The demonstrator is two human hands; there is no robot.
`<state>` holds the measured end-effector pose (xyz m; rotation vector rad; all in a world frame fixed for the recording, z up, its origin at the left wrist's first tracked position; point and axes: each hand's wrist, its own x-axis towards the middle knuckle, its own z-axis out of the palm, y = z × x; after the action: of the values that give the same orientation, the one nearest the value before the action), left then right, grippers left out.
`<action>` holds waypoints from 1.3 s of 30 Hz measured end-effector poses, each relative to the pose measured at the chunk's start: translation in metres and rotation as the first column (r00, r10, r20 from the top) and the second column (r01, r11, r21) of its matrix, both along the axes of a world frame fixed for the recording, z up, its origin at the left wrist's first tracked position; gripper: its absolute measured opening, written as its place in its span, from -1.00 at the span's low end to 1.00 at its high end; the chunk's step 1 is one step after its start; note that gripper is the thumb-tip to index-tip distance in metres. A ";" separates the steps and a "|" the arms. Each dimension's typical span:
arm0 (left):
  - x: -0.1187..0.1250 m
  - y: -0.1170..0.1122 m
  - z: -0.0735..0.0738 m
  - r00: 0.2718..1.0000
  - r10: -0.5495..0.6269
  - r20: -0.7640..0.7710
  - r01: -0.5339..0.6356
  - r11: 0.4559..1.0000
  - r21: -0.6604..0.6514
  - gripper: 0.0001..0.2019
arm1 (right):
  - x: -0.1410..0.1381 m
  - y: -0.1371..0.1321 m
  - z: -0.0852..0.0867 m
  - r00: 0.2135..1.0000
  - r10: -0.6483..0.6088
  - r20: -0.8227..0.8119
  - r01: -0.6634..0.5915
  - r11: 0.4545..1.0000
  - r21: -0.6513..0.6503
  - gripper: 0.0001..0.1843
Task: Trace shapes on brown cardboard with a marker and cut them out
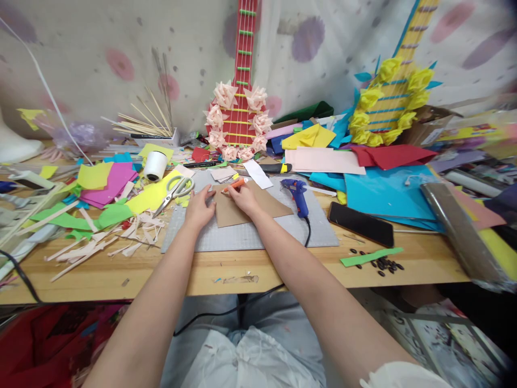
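My right hand (244, 199) holds a slim orange tool (235, 186) over the brown cardboard (231, 214); my left hand (200, 207) is at its left edge. A blue glue gun (298, 195) (dark cord (309, 229) trailing) lies rightward on the gray mat (189, 237).

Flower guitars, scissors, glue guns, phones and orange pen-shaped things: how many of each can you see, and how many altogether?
Flower guitars: 2, a red guitar and a yellow guitar
Scissors: 1
Glue gun: 1
Phone: 1
Orange pen-shaped thing: 1, in the right hand
Total: 6
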<state>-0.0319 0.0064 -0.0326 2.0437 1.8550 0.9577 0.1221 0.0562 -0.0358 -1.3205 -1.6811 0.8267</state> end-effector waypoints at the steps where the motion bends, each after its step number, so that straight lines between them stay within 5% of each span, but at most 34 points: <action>1: 0.000 0.000 0.000 1.000 -0.001 0.000 0.001 1.000 0.001 -0.46 | 0.000 0.000 0.000 1.000 -0.009 -0.001 0.009 1.000 0.003 -0.79; 9: -0.001 0.001 -0.001 1.000 -0.011 0.004 0.011 1.000 0.009 -0.46 | 0.002 -0.001 0.003 0.996 -0.094 0.010 0.093 0.995 0.028 -0.80; 39: 0.000 0.000 0.000 1.000 -0.003 -0.005 0.003 1.000 0.012 -0.47 | 0.002 -0.003 0.006 0.996 -0.075 0.056 0.075 0.997 -0.003 -0.78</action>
<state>-0.0316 0.0060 -0.0326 2.0569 1.8530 0.9662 0.1238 0.0528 -0.0295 -1.4132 -1.6623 0.7576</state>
